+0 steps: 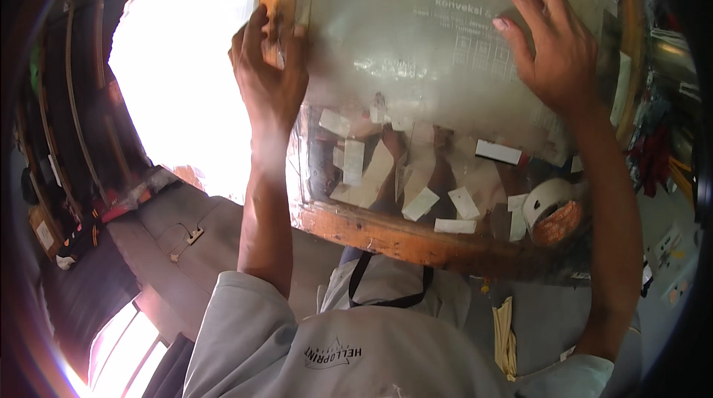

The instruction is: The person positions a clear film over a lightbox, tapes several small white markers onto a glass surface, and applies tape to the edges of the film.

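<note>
The single head-worn fisheye view looks down from close above at a wooden-framed screen (386, 238), its edges bending rimward.

Wooden frame (386, 238) held a clear screen. On it lay a film sheet (416, 49), scattered tape strips (420, 203), and a tape roll (551, 209).
</note>
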Motion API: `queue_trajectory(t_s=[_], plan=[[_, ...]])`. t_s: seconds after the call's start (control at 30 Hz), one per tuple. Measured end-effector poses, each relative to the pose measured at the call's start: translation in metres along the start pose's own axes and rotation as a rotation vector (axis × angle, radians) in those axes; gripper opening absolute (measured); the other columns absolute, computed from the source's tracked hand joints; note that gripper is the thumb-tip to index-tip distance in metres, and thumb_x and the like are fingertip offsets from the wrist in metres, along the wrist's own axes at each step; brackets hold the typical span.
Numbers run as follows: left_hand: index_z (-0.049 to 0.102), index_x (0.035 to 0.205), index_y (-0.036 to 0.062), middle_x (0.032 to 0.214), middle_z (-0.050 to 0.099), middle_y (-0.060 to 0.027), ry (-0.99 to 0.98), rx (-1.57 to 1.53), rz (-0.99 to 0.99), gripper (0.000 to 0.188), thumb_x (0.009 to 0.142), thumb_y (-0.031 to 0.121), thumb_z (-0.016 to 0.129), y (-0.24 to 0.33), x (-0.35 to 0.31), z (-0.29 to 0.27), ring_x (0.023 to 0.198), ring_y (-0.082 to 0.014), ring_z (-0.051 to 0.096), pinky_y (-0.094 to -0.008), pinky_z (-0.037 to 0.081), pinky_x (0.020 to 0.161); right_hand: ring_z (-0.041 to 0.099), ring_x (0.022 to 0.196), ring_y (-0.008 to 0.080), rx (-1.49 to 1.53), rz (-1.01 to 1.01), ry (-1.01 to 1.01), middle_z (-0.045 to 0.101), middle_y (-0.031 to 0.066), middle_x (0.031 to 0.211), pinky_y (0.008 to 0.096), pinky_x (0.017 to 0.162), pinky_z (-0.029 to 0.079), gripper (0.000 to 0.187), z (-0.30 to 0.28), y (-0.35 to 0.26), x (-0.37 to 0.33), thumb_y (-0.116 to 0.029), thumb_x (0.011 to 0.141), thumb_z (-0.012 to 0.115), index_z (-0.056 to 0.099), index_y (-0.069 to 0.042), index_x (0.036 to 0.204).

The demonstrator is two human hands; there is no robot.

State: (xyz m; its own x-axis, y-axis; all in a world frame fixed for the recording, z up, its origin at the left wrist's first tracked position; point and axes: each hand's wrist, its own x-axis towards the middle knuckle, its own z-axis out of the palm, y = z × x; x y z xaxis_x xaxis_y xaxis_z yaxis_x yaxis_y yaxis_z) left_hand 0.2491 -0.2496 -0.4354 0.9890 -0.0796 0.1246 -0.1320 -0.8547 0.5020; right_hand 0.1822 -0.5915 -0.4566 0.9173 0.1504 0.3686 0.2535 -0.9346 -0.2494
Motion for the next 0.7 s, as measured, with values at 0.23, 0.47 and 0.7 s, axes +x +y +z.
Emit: queue_trajectory(t_s=[0.23, 0.47, 0.7], plan=[[0.052, 0.146, 0.0016, 0.139, 0.058, -0.0231, 0.003, -0.028, 0.233, 0.065, 0.095, 0.037, 0.072, 0.021, 0.127, 0.038, 0.128, -0.0329, 0.057, -0.0454, 0.050, 0.101, 0.062, 0.081, 0.0264, 0.075, 0.056, 0.019, 0.058, 0.0076, 0.095, 0.0406, 0.068, 0.052, 0.026, -0.003, -0.001, 0.004, -0.023, 0.096, 0.066, 0.066, -0.014, 0.120], [0.051, 0.145, -0.0015, 0.130, 0.062, -0.0245, -0.066, -0.181, 0.189, 0.065, 0.091, 0.027, 0.073, 0.030, 0.261, 0.082, 0.118, -0.0343, 0.063, -0.0480, 0.054, 0.096, 0.061, 0.083, 0.0275, 0.114, 0.134, -0.065, 0.057, 0.0086, 0.097, 0.0416, 0.069, 0.050, 0.030, -0.007, -0.002, 0.004, -0.022, 0.096, 0.066, 0.063, -0.014, 0.125], [0.039, 0.160, 0.0227, 0.167, 0.031, -0.0109, -0.482, -0.192, 0.459, 0.069, 0.095, 0.027, 0.063, 0.061, 0.315, 0.121, 0.152, -0.0365, 0.026, -0.0493, 0.023, 0.125, 0.061, 0.087, 0.0257, 0.016, 0.147, -0.112, 0.056, 0.0081, 0.101, 0.0424, 0.071, 0.051, 0.035, -0.012, 0.002, -0.004, -0.023, 0.095, 0.069, 0.059, -0.015, 0.127]])
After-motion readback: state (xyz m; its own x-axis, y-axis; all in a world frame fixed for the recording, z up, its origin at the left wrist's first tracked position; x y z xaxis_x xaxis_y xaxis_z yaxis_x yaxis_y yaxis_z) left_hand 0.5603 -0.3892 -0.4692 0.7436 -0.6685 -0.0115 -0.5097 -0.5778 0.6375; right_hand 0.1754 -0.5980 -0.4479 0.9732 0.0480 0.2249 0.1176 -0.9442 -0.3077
